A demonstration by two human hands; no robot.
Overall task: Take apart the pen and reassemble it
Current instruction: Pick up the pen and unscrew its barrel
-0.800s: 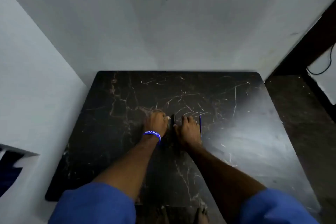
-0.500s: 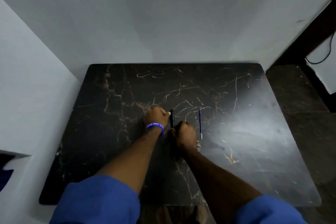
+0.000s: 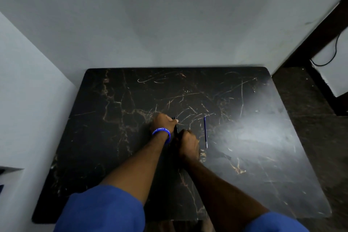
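Standing in a bare corner of pale walls (image 3: 169,24), with a dark doorway and a cable at the right. Filling the view below: a black marble-look table (image 3: 113,156), veined and scratched, glare on its right side. Now drawn together at the middle, both hands meeting over the pen barrel (image 3: 176,126), no longer spread flat as before. Left hand (image 3: 162,121), fingers closed on the barrel's far end; right hand (image 3: 188,142) fisted on its near end. Probably pulling or twisting apart. Lying just right, uncovered: the thin blue refill (image 3: 205,132), already out.
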